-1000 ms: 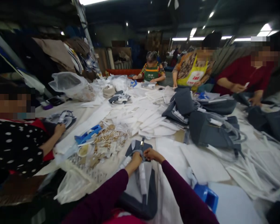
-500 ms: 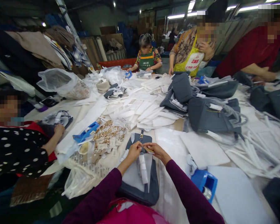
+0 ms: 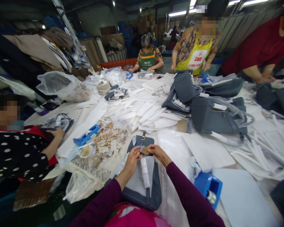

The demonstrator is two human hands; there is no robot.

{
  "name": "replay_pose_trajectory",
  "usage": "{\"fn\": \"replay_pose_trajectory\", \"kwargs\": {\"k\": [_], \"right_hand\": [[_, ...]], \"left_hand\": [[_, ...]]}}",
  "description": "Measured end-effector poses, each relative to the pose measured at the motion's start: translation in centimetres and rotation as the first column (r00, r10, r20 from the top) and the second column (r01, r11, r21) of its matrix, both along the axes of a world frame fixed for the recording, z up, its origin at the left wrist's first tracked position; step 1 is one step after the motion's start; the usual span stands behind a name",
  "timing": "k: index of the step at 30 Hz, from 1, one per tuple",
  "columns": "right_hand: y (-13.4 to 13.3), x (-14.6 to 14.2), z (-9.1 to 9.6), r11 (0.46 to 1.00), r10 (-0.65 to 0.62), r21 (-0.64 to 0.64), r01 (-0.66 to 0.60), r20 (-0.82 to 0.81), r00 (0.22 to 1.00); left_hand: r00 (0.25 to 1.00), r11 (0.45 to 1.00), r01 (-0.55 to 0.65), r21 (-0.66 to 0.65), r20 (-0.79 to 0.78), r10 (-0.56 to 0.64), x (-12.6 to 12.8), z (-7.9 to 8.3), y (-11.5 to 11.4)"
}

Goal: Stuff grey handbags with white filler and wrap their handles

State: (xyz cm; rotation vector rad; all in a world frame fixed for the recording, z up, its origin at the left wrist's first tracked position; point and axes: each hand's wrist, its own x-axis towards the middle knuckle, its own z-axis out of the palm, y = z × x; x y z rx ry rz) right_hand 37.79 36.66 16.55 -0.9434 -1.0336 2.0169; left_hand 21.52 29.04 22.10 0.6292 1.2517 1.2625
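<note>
A dark blue-grey backpack (image 3: 156,189) lies flat in front of me, with pale sheet material and a white-wrapped strap (image 3: 144,171) on top. Over its upper part, my right hand (image 3: 159,153) pinches a small brown hang tag (image 3: 145,150) by its right edge. My left hand (image 3: 132,160) is closed at the tag's other side, fingertips against a small whitish part of it. Above the tag shows a gold buckle (image 3: 143,137) on the backpack's strap. Left of the backpack lies a heap of brown hang tags (image 3: 109,135) with cords and white labels.
A blue tape dispenser (image 3: 208,187) stands at my right, another (image 3: 86,135) beyond the tag heap. White sheets (image 3: 146,110) cover the table's middle. More dark backpacks (image 3: 215,118) lie at the right. Co-workers stand around the table, one (image 3: 19,151) close on my left.
The brown tag has turned to show its flat face between my hands. My left hand has shifted slightly left and down. Across the table, a co-worker's raised hand has come down.
</note>
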Motion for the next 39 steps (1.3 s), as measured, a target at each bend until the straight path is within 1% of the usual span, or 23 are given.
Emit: {"fn": "replay_pose_trajectory", "kwargs": {"k": [3, 5, 10, 12, 13, 14, 15, 16, 17, 18, 19, 20, 21, 22, 23, 25, 27, 29, 31, 32, 33, 36, 39], "right_hand": [[-0.2, -0.4, -0.1, 0.995, -0.037, 0.096, 0.027, 0.104, 0.994], [-0.3, -0.6, -0.2, 0.986, -0.07, 0.162, 0.041, 0.18, 0.981], [-0.8, -1.2, 0.6, 0.934, -0.18, 0.355, 0.048, 0.35, 0.919], [-1.1, -1.7, 1.3, 0.906, -0.206, 0.422, 0.026, 0.387, 0.899], [-1.2, -1.9, 1.6, 0.893, -0.215, 0.449, 0.015, 0.399, 0.892], [-1.4, -2.1, 1.9, 0.882, -0.22, 0.471, 0.003, 0.406, 0.887], [-1.6, -2.3, 2.1, 0.872, -0.224, 0.489, -0.005, 0.409, 0.885], [-1.8, -2.4, 2.3, 0.865, -0.227, 0.502, -0.01, 0.409, 0.884], [-1.9, -2.5, 2.3, 0.86, -0.229, 0.511, -0.011, 0.406, 0.885], [-2.1, -2.6, 2.3, 0.858, -0.23, 0.514, -0.01, 0.401, 0.887], [-2.2, -2.5, 2.2, 0.859, -0.227, 0.511, -0.007, 0.394, 0.891], [-2.3, -2.5, 2.0, 0.863, -0.221, 0.506, -0.005, 0.386, 0.896], [-2.4, -2.3, 1.9, 0.866, -0.214, 0.499, -0.003, 0.378, 0.901], [-2.5, -2.2, 1.8, 0.869, -0.209, 0.495, -0.002, 0.369, 0.906], [-2.6, -2.0, 1.7, 0.868, -0.207, 0.497, 0.0, 0.361, 0.909], [-2.7, -1.6, 1.7, 0.854, -0.217, 0.519, 0.007, 0.344, 0.914], [-3.0, -1.3, 1.8, 0.835, -0.241, 0.55, 0.021, 0.331, 0.912], [-3.3, -1.1, 1.8, 0.826, -0.279, 0.562, 0.05, 0.33, 0.902], [-3.7, -1.0, 1.5, 0.83, -0.335, 0.549, 0.104, 0.339, 0.879], [-4.0, -0.9, 1.3, 0.833, -0.365, 0.537, 0.138, 0.345, 0.865], [-4.3, -0.7, 1.1, 0.835, -0.393, 0.523, 0.172, 0.347, 0.851], [-5.2, -0.1, 0.4, 0.842, -0.453, 0.468, 0.268, 0.342, 0.823], [-6.1, 0.7, -0.3, 0.845, -0.507, 0.382, 0.376, 0.342, 0.792]], "left_hand": [[0.991, 0.996, -0.085, -0.037, 0.102, 0.089, 0.0, 0.3, -0.3], [0.984, 0.99, -0.125, -0.058, 0.123, 0.131, 0.0, 0.5, -0.2], [0.981, 0.986, -0.149, -0.071, 0.114, 0.156, 0.0, 0.8, -0.1], [0.993, 0.993, -0.12, -0.021, -0.012, 0.12, 0.3, 1.1, -0.2], [0.989, 0.997, -0.07, 0.026, -0.133, 0.072, 0.4, 1.3, -0.2], [0.957, 0.997, 0.014, 0.081, -0.291, 0.01, 0.6, 1.6, -0.3], [0.877, 0.985, 0.12, 0.127, -0.478, -0.046, 0.8, 1.9, -0.4], [0.743, 0.964, 0.224, 0.146, -0.665, -0.072, 1.0, 2.4, -0.4], [0.569, 0.944, 0.302, 0.135, -0.82, -0.065, 1.0, 2.9, -0.5], [0.381, 0.935, 0.341, 0.1, -0.924, -0.04, 1.0, 3.4, -0.4], [0.205, 0.936, 0.347, 0.052, -0.978, -0.022, 0.8, 3.8, -0.3], [0.06, 0.939, 0.343, -0.01, -0.998, -0.033, 0.6, 4.3, -0.1], [-0.046, 0.934, 0.349, -0.079, -0.997, -0.068, 0.3, 4.6, 0.1], [-0.114, 0.917, 0.37, -0.15, -0.987, -0.115, 0.0, 4.8, 0.4], [-0.156, 0.889, 0.408, -0.207, -0.975, -0.155, -0.2, 5.0, 0.7], [-0.184, 0.829, 0.505, -0.241, -0.968, -0.169, -0.4, 5.0, 1.2], [-0.144, 0.776, 0.602, -0.189, -0.981, -0.127, -0.1, 4.6, 1.7], [-0.025, 0.733, 0.67, -0.119, -0.99, -0.138, 0.4, 3.8, 2.4], [0.1, 0.728, 0.681, -0.079, -0.975, -0.2, 0.6, 2.7, 3.1], [0.138, 0.732, 0.677, -0.078, -0.963, -0.23, 0.6, 2.1, 3.6], [0.154, 0.734, 0.673, -0.087, -0.955, -0.254, 0.4, 1.5, 3.9], [0.125, 0.725, 0.675, -0.138, -0.947, -0.297, -0.3, -0.1, 4.8], [0.094, 0.726, 0.666, -0.171, -0.946, -0.309, -0.8, -0.9, 5.1]]}}
